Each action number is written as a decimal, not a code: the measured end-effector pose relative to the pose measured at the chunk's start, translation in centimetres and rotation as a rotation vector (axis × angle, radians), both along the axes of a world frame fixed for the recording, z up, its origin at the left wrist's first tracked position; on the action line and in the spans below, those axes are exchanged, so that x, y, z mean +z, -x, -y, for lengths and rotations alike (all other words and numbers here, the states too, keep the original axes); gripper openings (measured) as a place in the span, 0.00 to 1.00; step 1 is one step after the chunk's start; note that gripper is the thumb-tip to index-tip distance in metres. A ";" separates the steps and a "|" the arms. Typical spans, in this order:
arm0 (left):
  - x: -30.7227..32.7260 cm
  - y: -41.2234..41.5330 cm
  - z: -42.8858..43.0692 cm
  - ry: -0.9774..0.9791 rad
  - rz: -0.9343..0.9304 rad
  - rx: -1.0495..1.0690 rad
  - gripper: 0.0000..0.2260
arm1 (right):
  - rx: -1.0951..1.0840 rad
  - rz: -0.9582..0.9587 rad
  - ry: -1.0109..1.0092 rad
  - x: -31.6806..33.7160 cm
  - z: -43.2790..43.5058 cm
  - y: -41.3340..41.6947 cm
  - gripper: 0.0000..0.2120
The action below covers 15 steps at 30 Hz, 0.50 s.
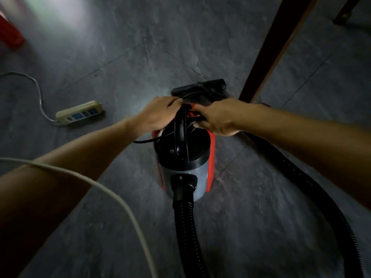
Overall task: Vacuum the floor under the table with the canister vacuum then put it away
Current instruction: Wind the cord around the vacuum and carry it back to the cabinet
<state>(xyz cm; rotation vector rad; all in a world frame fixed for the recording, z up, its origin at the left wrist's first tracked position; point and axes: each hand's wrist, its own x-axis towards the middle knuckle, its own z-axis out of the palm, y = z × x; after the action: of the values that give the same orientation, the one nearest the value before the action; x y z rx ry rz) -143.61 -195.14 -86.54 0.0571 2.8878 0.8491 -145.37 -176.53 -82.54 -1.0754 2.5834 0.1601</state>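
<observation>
The canister vacuum [185, 163] stands on the grey tiled floor, black on top with a grey body and red sides. Its ribbed black hose [184, 217] leaves the front and loops round to the right. A black floor nozzle [200, 88] lies just beyond the canister. Both hands are at the far end of the black handle, where thin black cord [144, 141] is bunched. My left hand [158, 114] grips the cord at the handle's top. My right hand [216, 117] pinches cord strands from the right side.
A cream power strip [79, 112] with blue sockets lies on the floor at the left, its grey cable trailing away. A dark wooden table leg [267, 55] stands right behind the vacuum. A red object [10, 35] sits at the far left. A white cable [112, 195] crosses my left forearm.
</observation>
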 end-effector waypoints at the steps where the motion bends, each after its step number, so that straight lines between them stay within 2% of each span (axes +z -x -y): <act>1: -0.1 -0.2 0.0 -0.010 -0.007 0.011 0.19 | 0.038 -0.017 -0.005 -0.1 0.1 -0.3 0.25; 5: -0.6 -0.6 -0.5 -0.092 -0.039 0.099 0.18 | 0.181 -0.135 -0.025 -0.9 1.8 -2.6 0.23; 7: -0.6 -1.0 -0.5 -0.108 -0.086 0.114 0.18 | 0.119 -0.125 -0.013 -1.4 2.9 -2.9 0.24; 11: -0.9 -1.9 0.8 -0.131 -0.104 0.077 0.20 | -0.125 0.168 0.118 -1.6 3.3 -1.4 0.30; 13: -1.7 -3.2 2.0 -0.172 -0.104 0.080 0.20 | -0.136 0.306 0.269 -2.2 3.2 -0.7 0.29; 15: -2.3 -4.6 3.4 -0.100 -0.165 -0.017 0.19 | -0.216 0.475 0.411 -2.0 2.7 -0.3 0.25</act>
<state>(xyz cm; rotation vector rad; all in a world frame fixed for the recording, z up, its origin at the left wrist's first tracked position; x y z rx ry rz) -139.05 -198.56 -88.84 0.1695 2.9884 1.0318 -145.10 -179.19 -84.49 -0.8176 2.3113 -0.6263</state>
